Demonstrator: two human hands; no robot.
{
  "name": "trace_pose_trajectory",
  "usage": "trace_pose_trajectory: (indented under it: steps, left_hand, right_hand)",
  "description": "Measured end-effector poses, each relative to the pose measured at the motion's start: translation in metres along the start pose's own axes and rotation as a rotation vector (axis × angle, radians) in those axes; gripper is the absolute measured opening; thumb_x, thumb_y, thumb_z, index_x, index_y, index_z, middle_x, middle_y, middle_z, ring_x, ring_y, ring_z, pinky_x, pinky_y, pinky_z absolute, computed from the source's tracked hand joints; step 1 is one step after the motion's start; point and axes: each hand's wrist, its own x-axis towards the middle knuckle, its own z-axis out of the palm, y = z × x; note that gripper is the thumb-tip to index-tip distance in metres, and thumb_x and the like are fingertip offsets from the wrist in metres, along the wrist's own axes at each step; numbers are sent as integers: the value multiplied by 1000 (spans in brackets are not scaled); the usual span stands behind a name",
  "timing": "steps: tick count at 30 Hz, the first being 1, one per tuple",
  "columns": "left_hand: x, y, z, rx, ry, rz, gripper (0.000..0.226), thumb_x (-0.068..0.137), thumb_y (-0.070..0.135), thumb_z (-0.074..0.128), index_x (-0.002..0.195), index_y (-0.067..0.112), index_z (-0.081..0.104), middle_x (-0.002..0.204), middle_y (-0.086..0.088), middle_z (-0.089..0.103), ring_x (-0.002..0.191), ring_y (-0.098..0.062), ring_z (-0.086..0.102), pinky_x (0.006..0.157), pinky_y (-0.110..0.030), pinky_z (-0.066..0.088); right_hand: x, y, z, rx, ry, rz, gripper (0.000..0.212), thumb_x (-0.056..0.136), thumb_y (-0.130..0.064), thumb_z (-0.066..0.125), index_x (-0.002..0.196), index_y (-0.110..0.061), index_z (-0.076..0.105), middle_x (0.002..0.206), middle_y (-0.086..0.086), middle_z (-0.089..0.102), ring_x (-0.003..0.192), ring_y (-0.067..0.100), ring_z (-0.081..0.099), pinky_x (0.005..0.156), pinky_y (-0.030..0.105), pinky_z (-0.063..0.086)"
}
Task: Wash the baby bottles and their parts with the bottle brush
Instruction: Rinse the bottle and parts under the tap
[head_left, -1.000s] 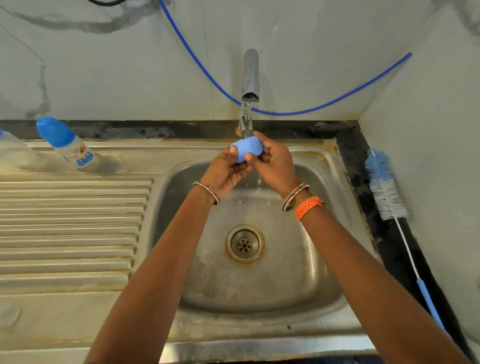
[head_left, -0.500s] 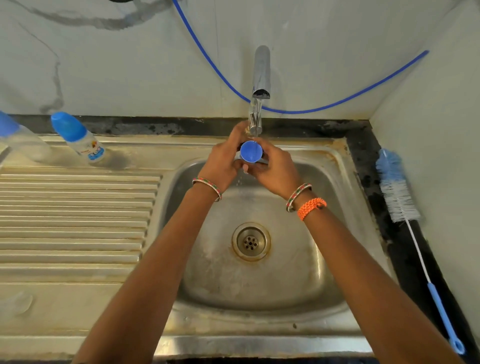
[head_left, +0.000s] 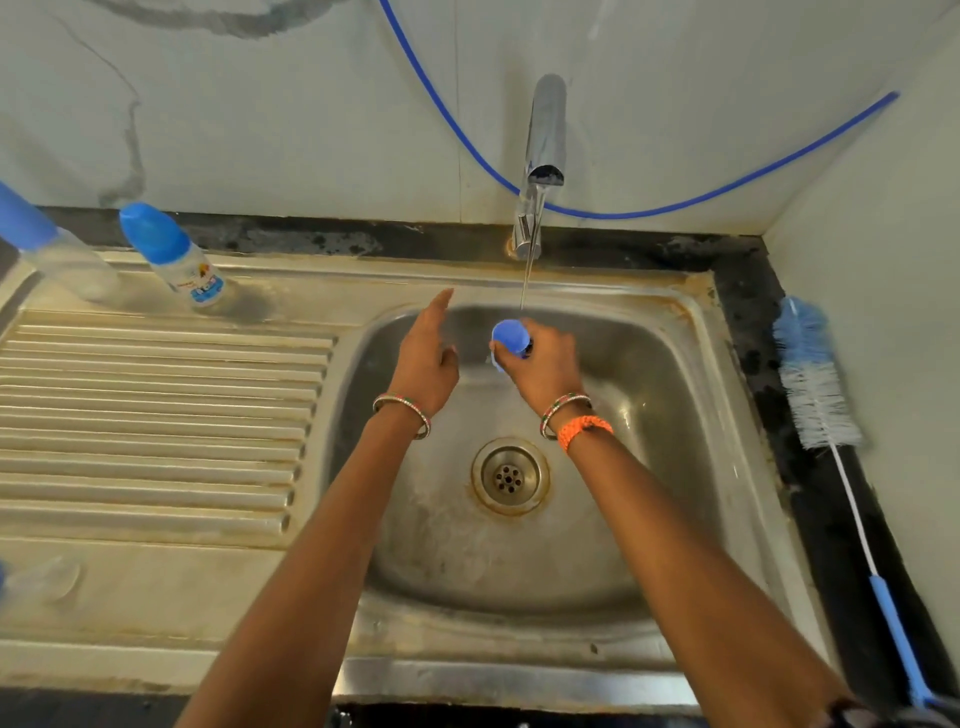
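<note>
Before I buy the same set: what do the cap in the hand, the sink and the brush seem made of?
Blue cap: likely plastic, matte, evenly coloured. Sink: probably stainless steel, dull brushed sheen with rusty stains at the rim. Bottle brush: white and blue bristles, probably nylon, on a thin white stem with a blue plastic-looking handle.

I see a steel sink (head_left: 691, 395), dull and scuffed with rusty stains at the rim, and a ribbed metal drainboard (head_left: 156, 415) beside it. The tap (head_left: 545, 130) is polished, mirror-bright chrome. The blue cap (head_left: 510, 336) looks like smooth matt plastic. The bottle brush (head_left: 815, 395) has fluffy white and blue bristles on a thin wire stem with a plastic handle.
</note>
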Motion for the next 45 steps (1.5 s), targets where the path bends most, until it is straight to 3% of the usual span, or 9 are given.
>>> trace_pose_trajectory:
  steps: [9,14,17,20,26,31,35,38,45]
  left_hand:
    - [3,-6,7,-199,-10,-132,46,87,-12,46,131,2,49,135,-9,53,127,-19,48,98,-14,34]
    - [9,-7,10,-325,-11,-258,35,91,-7,43,124,-1,52,127,-18,58,118,-33,55,95,-35,45]
    - [11,-3,11,-387,25,-229,27,94,3,47,119,6,58,118,-14,63,103,-25,60,93,-44,49]
    - [12,10,11,-531,51,-166,20,96,9,49,111,13,60,110,-9,65,99,-19,61,91,-44,52]
    - [11,33,15,-576,10,-88,23,95,0,47,108,4,66,99,-8,67,87,-11,64,87,-32,54]
    - [8,28,17,-585,15,-128,25,94,-2,45,104,6,67,95,-4,68,85,-12,65,82,-28,54]
    - [5,11,17,-560,54,-283,25,92,-1,47,102,11,67,91,1,66,80,-9,59,73,-30,49]
    - [-2,2,15,-577,49,-361,24,91,-2,47,100,11,66,84,3,63,75,-10,54,68,-29,48]
    - [-11,-2,17,-569,3,-425,34,91,-4,40,87,20,64,87,2,63,85,-17,56,63,-23,47]
  right_hand:
    - [-8,-12,10,124,180,0,23,86,-30,65,100,-12,63,78,-1,63,66,12,55,68,21,48]
    - [0,-18,3,146,68,94,15,85,-21,66,76,-9,66,63,0,60,56,3,53,61,21,42]
    - [6,-35,-11,599,128,319,24,94,-21,53,87,-2,66,74,6,62,62,5,57,54,15,47]
    - [9,-46,-23,1444,-120,773,29,96,-22,43,104,2,55,93,19,60,74,25,62,55,27,58]
    - [9,-36,-26,1703,-200,893,34,97,-24,43,100,6,57,81,21,66,58,28,69,53,29,58]
    - [9,-38,-28,1486,-179,821,35,97,-33,48,103,0,54,79,18,67,60,23,69,52,28,58]
    - [8,-27,-18,893,-10,507,34,85,-30,69,98,-9,46,100,13,61,92,28,66,58,34,59]
    - [9,-13,-11,558,-9,235,43,77,-22,77,100,-12,42,95,4,56,85,21,62,65,30,58]
    - [7,2,5,398,-60,108,42,77,-16,77,113,-8,57,99,1,59,86,14,55,75,19,49]
